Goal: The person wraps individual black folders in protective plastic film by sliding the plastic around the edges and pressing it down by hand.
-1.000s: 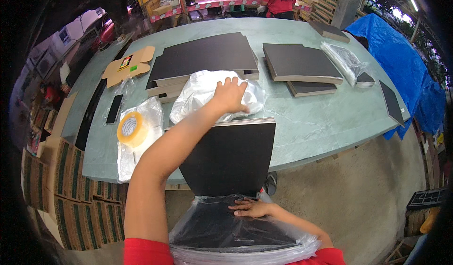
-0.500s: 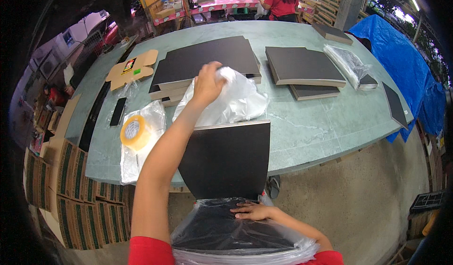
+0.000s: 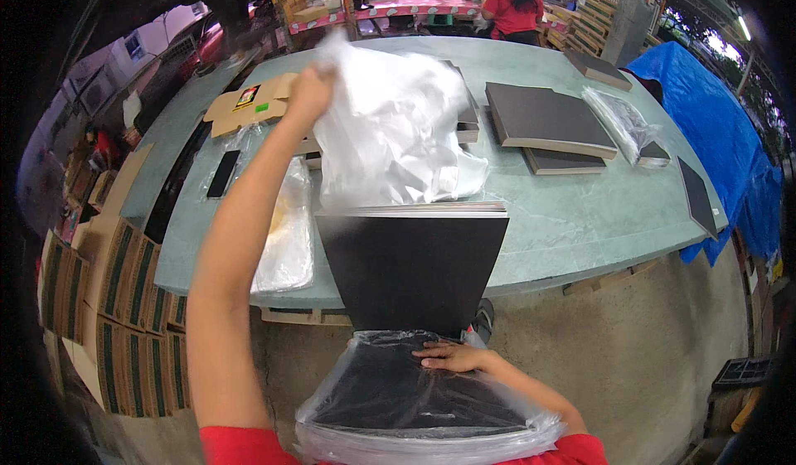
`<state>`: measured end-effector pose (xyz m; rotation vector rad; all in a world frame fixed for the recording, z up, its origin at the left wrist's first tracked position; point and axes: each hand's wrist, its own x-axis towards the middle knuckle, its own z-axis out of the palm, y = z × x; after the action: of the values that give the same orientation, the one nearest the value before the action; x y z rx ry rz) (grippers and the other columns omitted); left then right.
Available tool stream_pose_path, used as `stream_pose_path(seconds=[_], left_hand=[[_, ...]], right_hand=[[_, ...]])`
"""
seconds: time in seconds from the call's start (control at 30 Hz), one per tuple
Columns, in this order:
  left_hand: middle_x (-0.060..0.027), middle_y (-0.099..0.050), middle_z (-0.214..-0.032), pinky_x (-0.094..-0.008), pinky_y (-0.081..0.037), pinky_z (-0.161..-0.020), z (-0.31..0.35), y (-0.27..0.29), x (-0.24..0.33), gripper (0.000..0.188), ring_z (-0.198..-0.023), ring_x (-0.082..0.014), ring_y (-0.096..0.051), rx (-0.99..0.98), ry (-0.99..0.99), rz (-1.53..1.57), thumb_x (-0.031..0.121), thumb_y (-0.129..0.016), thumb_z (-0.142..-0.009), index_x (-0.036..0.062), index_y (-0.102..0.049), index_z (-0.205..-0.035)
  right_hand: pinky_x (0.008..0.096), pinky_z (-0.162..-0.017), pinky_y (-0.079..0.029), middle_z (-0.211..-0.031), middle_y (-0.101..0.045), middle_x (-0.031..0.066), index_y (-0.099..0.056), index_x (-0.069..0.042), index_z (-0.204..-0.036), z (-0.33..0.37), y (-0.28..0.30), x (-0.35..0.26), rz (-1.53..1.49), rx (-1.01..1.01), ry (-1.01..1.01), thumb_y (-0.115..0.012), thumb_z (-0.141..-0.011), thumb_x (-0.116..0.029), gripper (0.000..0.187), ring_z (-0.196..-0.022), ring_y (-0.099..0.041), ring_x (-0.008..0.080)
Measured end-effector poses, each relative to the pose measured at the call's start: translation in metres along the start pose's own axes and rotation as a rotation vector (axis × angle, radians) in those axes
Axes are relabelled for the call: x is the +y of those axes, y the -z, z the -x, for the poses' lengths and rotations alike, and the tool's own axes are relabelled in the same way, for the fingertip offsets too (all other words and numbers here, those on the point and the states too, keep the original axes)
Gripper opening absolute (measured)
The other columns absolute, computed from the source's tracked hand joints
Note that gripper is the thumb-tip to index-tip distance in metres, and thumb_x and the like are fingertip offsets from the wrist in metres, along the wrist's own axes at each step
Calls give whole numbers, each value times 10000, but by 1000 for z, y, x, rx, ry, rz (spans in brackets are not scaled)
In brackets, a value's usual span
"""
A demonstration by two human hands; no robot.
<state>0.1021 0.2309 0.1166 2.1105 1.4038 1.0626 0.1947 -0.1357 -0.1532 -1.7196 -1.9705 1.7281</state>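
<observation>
My left hand (image 3: 311, 90) is closed on the edge of a white, see-through plastic bag (image 3: 394, 125), which hangs raised above the table and covers part of the black books behind it. My right hand (image 3: 452, 356) lies flat, fingers stretched out, on a black book in clear plastic wrap (image 3: 390, 390) at my lap. Between the two hands a thick black book (image 3: 414, 270) stands tilted against the table's near edge, its pale page edges upward. A stack of clear plastic bags (image 3: 286, 254) lies beside my left forearm, which hides most of the tape roll there.
Black books (image 3: 547, 121) are stacked on the green table (image 3: 597, 225), with a plastic-wrapped bundle (image 3: 622, 125) beside them. A phone (image 3: 223, 175) and flat cardboard (image 3: 249, 104) lie on the left. Cartons (image 3: 133, 357) stand on the floor. A person in red (image 3: 514, 9) is at the back.
My left hand has lifted the plastic bag up and leftward off the table, and the bag has spread out. My right hand stays flat on the wrapped book. The view has shifted a little.
</observation>
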Motion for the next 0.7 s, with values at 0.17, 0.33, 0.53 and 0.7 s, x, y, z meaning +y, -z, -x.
stream_pose_path(seconds=[0.17, 0.33, 0.53, 0.7], left_hand=[[-206, -592, -815, -391, -436, -723, 28, -31, -9, 255, -814, -352, -566, -218, -188, -34, 267, -613, -687, 48, -625, -816], [-203, -590, -820, -363, -447, -682, 7, -36, -8, 179, -796, -332, -575, 22, -128, 85, 119, -553, -699, 47, -608, -853], [-194, -587, -827, -334, -441, -677, -1, -46, 29, 191, -794, -326, -572, 80, -424, 257, 113, -539, -696, 42, -590, -866], [-105, -617, -816, -335, -446, -687, -6, -72, -10, 178, -770, -231, -586, -320, -69, 478, 118, -497, -736, 29, -593, -856]], right_hand=[[326, -893, -362, -1109, -515, 134, -508, -64, -1111, 38, 64, -56, 52, -21, 515, -492, -829, -312, 376, -1055, -467, 257], [361, -800, -414, -967, -568, 143, -566, -24, -947, 68, 192, -159, 321, 789, 737, -512, -781, -148, 214, -916, -533, 282], [380, -825, -389, -973, -576, 118, -576, -49, -951, -6, 301, -129, 872, 889, 524, -495, -789, -184, 226, -940, -518, 293], [383, -875, -359, -1091, -516, 156, -514, -79, -1088, -44, 328, -87, 795, 678, 156, -455, -812, -333, 379, -1023, -471, 313]])
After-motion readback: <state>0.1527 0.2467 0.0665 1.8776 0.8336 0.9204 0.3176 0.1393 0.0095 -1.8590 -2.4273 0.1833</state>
